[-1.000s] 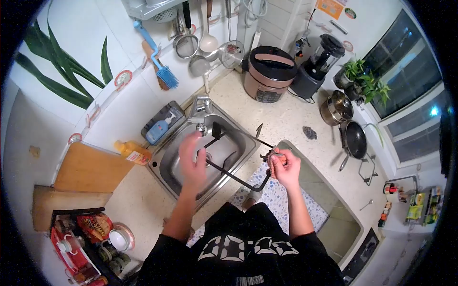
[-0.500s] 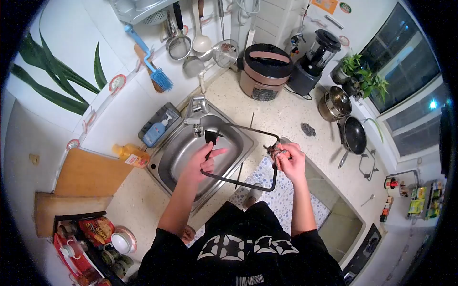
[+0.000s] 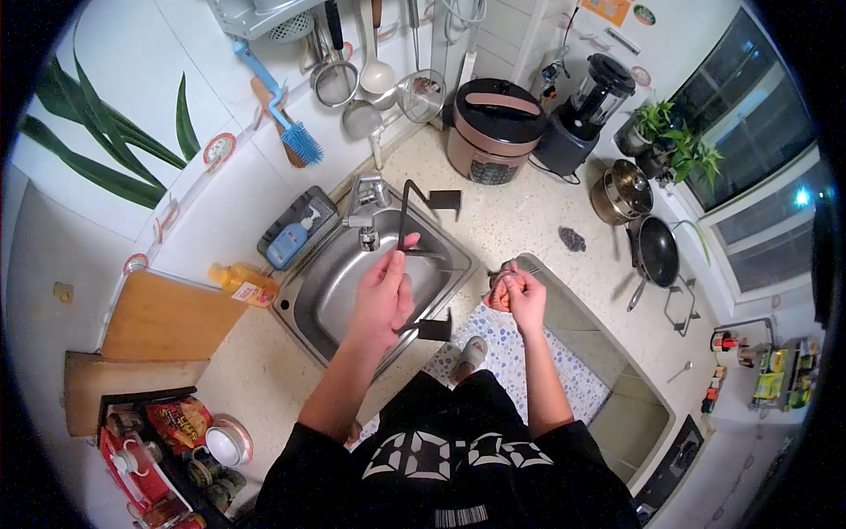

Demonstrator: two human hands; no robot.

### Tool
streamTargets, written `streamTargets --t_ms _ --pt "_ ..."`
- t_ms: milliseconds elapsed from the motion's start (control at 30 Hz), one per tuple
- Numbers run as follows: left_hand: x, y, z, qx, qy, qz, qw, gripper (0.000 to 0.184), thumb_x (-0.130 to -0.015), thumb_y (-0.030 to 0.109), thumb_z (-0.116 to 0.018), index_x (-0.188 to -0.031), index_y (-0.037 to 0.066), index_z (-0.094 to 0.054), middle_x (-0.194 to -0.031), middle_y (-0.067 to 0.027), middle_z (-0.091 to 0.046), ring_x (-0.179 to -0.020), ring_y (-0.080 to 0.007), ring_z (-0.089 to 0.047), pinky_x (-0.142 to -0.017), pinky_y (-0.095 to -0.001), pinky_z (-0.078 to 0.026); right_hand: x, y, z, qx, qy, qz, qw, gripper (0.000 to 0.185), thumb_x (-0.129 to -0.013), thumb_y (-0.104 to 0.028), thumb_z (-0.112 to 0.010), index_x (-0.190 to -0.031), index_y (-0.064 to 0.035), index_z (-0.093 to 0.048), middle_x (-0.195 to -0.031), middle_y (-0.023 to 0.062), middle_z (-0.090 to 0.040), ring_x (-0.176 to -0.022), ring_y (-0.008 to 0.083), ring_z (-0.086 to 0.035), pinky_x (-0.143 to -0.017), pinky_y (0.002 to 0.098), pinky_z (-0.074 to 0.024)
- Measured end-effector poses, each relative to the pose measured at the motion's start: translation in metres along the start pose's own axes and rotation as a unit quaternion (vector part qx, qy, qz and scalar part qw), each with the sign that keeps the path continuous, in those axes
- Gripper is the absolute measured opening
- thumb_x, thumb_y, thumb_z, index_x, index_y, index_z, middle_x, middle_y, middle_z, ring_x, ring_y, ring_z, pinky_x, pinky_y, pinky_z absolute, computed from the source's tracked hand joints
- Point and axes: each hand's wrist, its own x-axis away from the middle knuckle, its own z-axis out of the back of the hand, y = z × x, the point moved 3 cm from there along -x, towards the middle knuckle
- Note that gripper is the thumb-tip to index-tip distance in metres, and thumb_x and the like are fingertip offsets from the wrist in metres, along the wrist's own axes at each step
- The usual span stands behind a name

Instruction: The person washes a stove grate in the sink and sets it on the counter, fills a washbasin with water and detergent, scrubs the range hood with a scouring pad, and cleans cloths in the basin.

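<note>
My left hand point(image 3: 383, 298) is closed around a thin black metal wire frame point(image 3: 404, 212), held up over the steel sink point(image 3: 458, 264). The frame has flat black plates at its ends, one above the sink's far edge and one near my left wrist. In my right hand point(image 3: 527, 304), fingers pinched together, is a crumpled orange and dark cloth point(image 3: 499, 292). That hand is apart from the frame, over the floor beside the counter. The faucet point(image 3: 366, 207) stands just beyond my left hand.
A dark mesh scouring pad point(image 3: 571, 239) lies on the counter point(image 3: 515, 216). Behind it are a rice cooker point(image 3: 493, 132), a blender point(image 3: 586, 110), a pot point(image 3: 619, 192) and a frying pan point(image 3: 656, 253). Soap bottles point(image 3: 286, 247) stand left of the sink.
The frame has turned in my left hand, from lying between both hands to standing over the sink. My right hand has let go of its far bar and moved slightly left.
</note>
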Motion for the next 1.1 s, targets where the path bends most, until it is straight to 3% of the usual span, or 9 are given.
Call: streamTargets --t_ms 100,200,400,467,567,767,867,1000,1100 --pt "-0.003 0.002 -0.001 -0.055 0.023 -0.032 0.998 0.037 -0.107 0.033 -0.045 -0.137 0.014 -0.056 -0.049 0.0038 -0.038 -0.034 -0.0055 -0.027 -0.033 -0.0227 -0.023 0.005 0.033 0.005 -0.175 -0.075 -0.072 0.979 0.03 -0.102 -0.023 -0.055 -0.112 0.0038 -0.064 -0.1 0.0128 -0.07 -0.083 0.0185 -0.069 -0.072 0.0326 -0.0578" --pt "-0.006 0.005 0.004 -0.085 0.055 -0.051 0.994 0.038 -0.108 0.034 -0.044 -0.139 0.016 -0.054 -0.048 0.0052 -0.035 -0.034 -0.0049 -0.026 -0.032 -0.023 -0.022 0.035 -0.041 -0.017 -0.318 -0.163 -0.13 0.925 0.029 -0.103 -0.02 -0.053 -0.118 0.0032 -0.061 -0.111 0.0145 -0.068 -0.092 0.0179 -0.068 -0.076 0.0327 -0.058" --pt "-0.007 -0.005 -0.001 -0.049 0.06 -0.059 0.995 0.038 -0.108 0.034 -0.044 -0.14 0.016 -0.053 -0.049 0.0049 -0.036 -0.034 -0.0052 -0.028 -0.032 -0.0229 -0.023 0.075 -0.07 -0.079 -0.296 -0.282 -0.135 0.902 0.045 -0.087 0.002 -0.065 -0.131 0.0037 -0.053 -0.106 0.008 -0.066 -0.096 0.0166 -0.066 -0.086 0.0337 -0.0553" --pt "-0.005 -0.012 -0.006 -0.056 0.047 -0.07 0.995 0.038 -0.108 0.03 -0.044 -0.141 0.013 -0.051 -0.05 0.0044 -0.038 -0.034 -0.0049 -0.03 -0.032 -0.0225 -0.025 0.081 -0.07 -0.094 -0.104 -0.201 -0.033 0.974 0.043 -0.086 0.001 -0.071 -0.126 0.0051 -0.055 -0.104 0.006 -0.066 -0.093 0.0133 -0.064 -0.081 0.0311 -0.0555" --pt "-0.001 -0.022 -0.013 -0.062 0.023 -0.099 0.993 0.041 -0.107 0.027 -0.046 -0.143 0.008 -0.049 -0.051 0.005 -0.04 -0.035 -0.0031 -0.031 -0.032 -0.0211 -0.026 0.077 -0.045 -0.105 -0.156 -0.224 -0.144 0.951 0.056 -0.087 -0.006 -0.075 -0.135 0.0076 -0.05 -0.105 0.0084 -0.069 -0.094 0.0108 -0.063 -0.082 0.0285 -0.0534" --pt "-0.002 -0.028 0.003 -0.055 0.051 -0.125 0.989 0.039 -0.107 0.027 -0.047 -0.14 0.006 -0.052 -0.052 0.0068 -0.039 -0.036 -0.0023 -0.031 -0.032 -0.0209 -0.025 0.062 -0.04 -0.09 -0.108 -0.252 -0.121 0.954 0.039 -0.093 -0.015 -0.07 -0.122 0.0093 -0.06 -0.097 0.0066 -0.071 -0.086 0.0109 -0.063 -0.076 0.0274 -0.0531" --pt "0.0 -0.027 0.001 -0.042 0.052 -0.099 0.993 0.036 -0.108 0.028 -0.043 -0.139 0.013 -0.054 -0.05 0.0039 -0.038 -0.033 -0.005 -0.028 -0.032 -0.0224 -0.024 0.049 -0.031 -0.075 -0.222 -0.314 -0.099 0.918 0.035 -0.098 -0.02 -0.064 -0.12 0.0059 -0.063 -0.096 0.0056 -0.071 -0.083 0.0112 -0.064 -0.073 0.0266 -0.0525" --pt "0.0 -0.021 0.0 -0.058 0.043 -0.085 0.994 0.038 -0.109 0.032 -0.041 -0.138 0.012 -0.055 -0.049 0.0036 -0.038 -0.033 -0.0054 -0.028 -0.032 -0.023 -0.024 0.032 -0.046 -0.036 -0.293 -0.12 -0.143 0.938 0.031 -0.101 -0.022 -0.058 -0.118 0.0043 -0.063 -0.1 0.0125 -0.071 -0.094 0.0194 -0.068 -0.085 0.0339 -0.056" --pt "0.002 -0.024 -0.002 -0.059 0.033 -0.056 0.996 0.042 -0.109 0.036 -0.039 -0.14 0.013 -0.054 -0.049 0.0037 -0.037 -0.033 -0.0063 -0.029 -0.031 -0.0234 -0.024 0.027 -0.085 -0.021 -0.276 -0.117 -0.01 0.954 0.034 -0.096 -0.018 -0.064 -0.119 0.0052 -0.061 -0.108 0.0168 -0.069 -0.098 0.0237 -0.068 -0.088 0.0392 -0.0556"
